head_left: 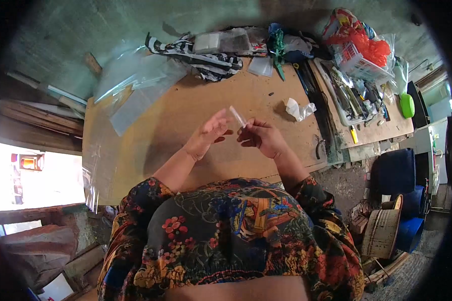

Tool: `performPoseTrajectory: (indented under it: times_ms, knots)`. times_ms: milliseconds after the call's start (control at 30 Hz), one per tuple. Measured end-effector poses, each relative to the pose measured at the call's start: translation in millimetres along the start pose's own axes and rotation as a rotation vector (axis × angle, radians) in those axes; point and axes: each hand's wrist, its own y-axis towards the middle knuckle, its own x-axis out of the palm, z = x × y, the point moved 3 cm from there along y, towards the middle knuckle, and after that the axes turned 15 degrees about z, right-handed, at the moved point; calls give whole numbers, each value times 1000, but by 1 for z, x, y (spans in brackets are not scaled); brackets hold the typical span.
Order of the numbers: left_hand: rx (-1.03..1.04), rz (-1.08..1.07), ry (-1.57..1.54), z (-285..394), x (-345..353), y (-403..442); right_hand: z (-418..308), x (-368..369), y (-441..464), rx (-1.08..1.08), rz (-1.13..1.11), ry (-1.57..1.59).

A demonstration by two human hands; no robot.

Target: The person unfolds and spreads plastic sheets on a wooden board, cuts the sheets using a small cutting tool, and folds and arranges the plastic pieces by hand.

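Observation:
A slim, see-through piece [237,116], tube-like or a folded plastic strip, slants up and left from my right hand [259,136]. The thumb and fingers of that hand pinch its lower end. My left hand [213,131] hovers just left of it, fingers stretched out and apart, holding nothing that I can see. Whether the left fingertips touch the piece cannot be made out. Both hands are above the wooden tabletop [186,108].
Transparent plastic sheets [135,98] lie at the left. Black-and-white striped cloth [213,67] and bags line the back. Crumpled white paper [300,109] sits right of my hands, near a tray of tools [349,95]. A blue chair [397,170] stands beyond the right side.

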Motion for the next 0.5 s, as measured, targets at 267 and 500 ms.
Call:
performPoseTrajectory:
  times_ms: [267,500]
  knots:
    - [160,191,228,5,31,1,-17,-15,-30,-21,74,-196]
    - [106,323,151,13,41,-4,-12,-33,-26,-195,107,-274]
